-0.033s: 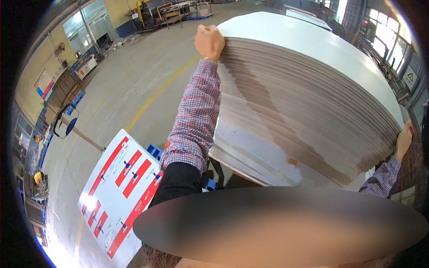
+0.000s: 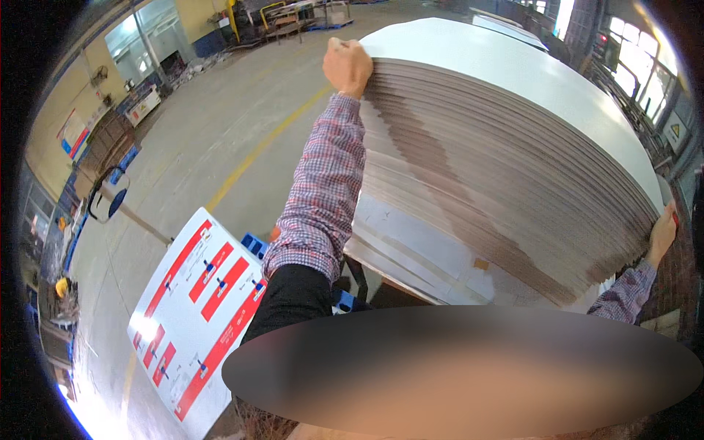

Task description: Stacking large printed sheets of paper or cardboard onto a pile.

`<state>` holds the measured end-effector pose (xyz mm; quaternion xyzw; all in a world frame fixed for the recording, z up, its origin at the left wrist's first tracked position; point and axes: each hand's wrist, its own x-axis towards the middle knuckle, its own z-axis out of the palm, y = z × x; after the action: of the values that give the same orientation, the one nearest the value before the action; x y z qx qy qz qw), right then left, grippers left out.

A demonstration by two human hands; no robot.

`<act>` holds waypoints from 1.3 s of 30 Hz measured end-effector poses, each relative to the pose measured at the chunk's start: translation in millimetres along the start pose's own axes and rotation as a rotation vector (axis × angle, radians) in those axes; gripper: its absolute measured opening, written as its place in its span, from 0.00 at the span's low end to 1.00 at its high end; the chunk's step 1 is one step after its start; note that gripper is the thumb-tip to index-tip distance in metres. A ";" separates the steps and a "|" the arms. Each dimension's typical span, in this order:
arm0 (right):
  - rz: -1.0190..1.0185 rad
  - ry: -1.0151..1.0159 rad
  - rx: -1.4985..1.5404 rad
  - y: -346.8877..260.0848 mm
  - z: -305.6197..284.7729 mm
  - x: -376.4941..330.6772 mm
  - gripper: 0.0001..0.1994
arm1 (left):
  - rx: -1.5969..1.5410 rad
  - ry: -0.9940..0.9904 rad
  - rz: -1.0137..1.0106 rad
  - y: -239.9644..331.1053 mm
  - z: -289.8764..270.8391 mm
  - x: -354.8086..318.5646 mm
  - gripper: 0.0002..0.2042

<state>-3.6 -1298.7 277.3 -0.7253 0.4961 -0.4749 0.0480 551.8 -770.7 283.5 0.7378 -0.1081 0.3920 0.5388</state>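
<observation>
A tall stack of cardboard sheets (image 2: 469,139) fills the right half of the view, its layered grey-brown edges facing me. On top lies a glossy white sheet face (image 2: 469,55). My left hand (image 2: 347,67) is closed at the stack's far left corner, level with the upper sheets. At the right corner, lower in the picture, my right hand (image 2: 663,233) grips the sheet edges, its fingers partly hidden behind them. Both arms are stretched wide around the near side. How many sheets each hand holds cannot be made out.
Left of my arm stands a white board with red stripes (image 2: 194,315), near a blue plastic pallet (image 2: 254,246). Under the stack's near edge lie pale sheets (image 2: 411,235). A yellow line (image 2: 253,165) crosses the concrete floor. Another white stack (image 2: 510,33) stands behind.
</observation>
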 end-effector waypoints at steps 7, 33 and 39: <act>-0.497 0.244 -0.022 1.2 -8.0 -27.7 0.30 | 0.010 -0.099 0.298 -29.7 -51.0 -19.6 0.15; -1.094 -1.193 0.226 -415.9 124.8 -765.3 0.17 | 1.209 0.103 -1.007 -199.2 -946.1 -471.8 0.18; -1.142 -1.221 0.055 -435.2 113.3 -753.9 0.28 | 1.414 0.075 -1.009 -193.6 -930.1 -467.8 0.18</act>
<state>330.3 -548.3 -32.4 -0.9935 -0.0727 0.0383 0.0783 -78.3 1.3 -74.9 0.8458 0.5186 0.1054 0.0669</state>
